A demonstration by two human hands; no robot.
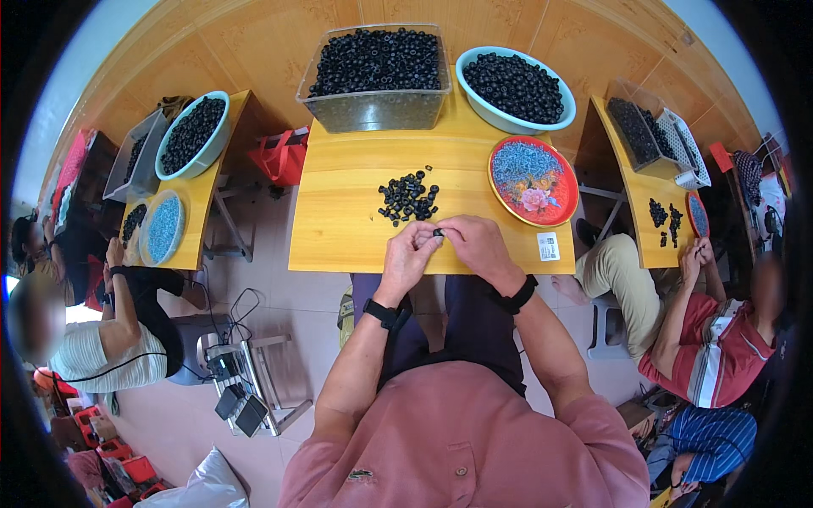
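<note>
Shirt [461, 423] nearest; black heap [411, 195] between fingers [457, 230] and bin [373, 115]; bowl [498, 117], tray [561, 183] right.

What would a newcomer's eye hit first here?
The clear bin of black pieces at the far edge of the yellow table, with a pale-blue basin of more beside it. Next, the red flowered tray of bluish bits at right. At the near edge, the left hand and right hand meet at one small black piece.

My polo shirt [508, 432] is dusty pink, my bench [343, 199] yellow, the small pieces [410, 196] black, the basin [481, 107] pale turquoise, the tray [510, 193] red, flower-patterned.
</note>
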